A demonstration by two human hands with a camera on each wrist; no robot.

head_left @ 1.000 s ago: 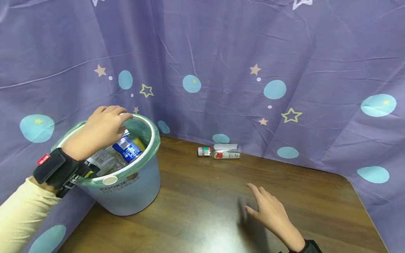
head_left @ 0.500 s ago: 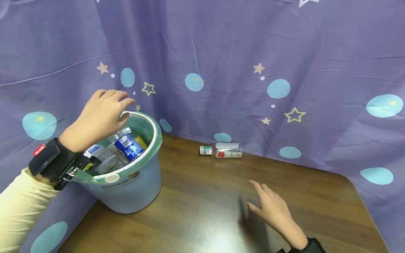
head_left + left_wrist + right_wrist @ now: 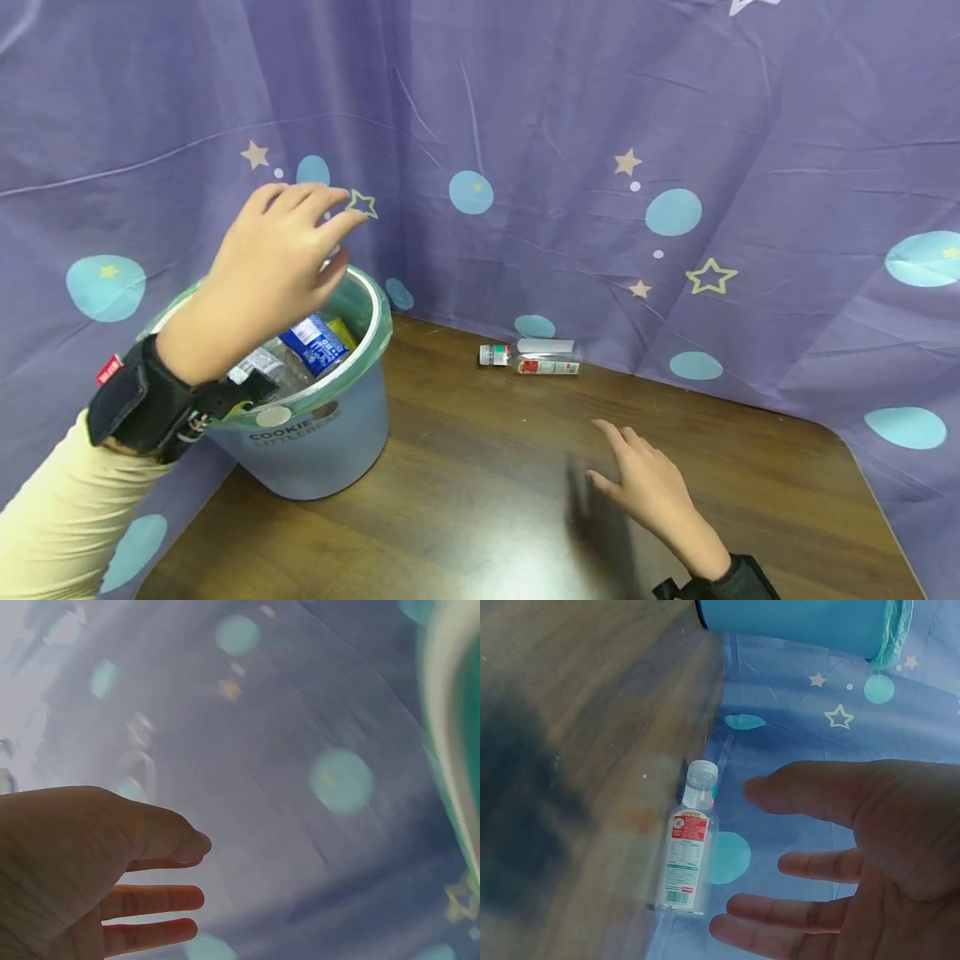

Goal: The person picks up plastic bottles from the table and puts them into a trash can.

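My left hand (image 3: 273,258) hovers above the blue bucket (image 3: 315,458), fingers loosely bent and holding nothing. Inside the bucket, partly hidden by that hand, lie clear plastic bottles, one with a blue label (image 3: 317,343). In the left wrist view the left hand (image 3: 97,877) shows nothing between thumb and fingers. My right hand (image 3: 651,487) is held over the right part of the table, thumb and fingers spread, touching nothing. A clear plastic bottle (image 3: 547,357) with a white cap and a red-and-white label lies on its side by the curtain, beyond the right hand.
A green liner (image 3: 381,333) folds over the bucket's white rim. The brown wooden table (image 3: 465,467) meets a purple curtain (image 3: 525,125) along its back and sides. Something yellow (image 3: 342,333) lies in the bucket next to the blue label.
My left hand has risen out from the bucket's mouth, upward and slightly right. The right hand stays nearly where it was. The bottle on the table has not moved.
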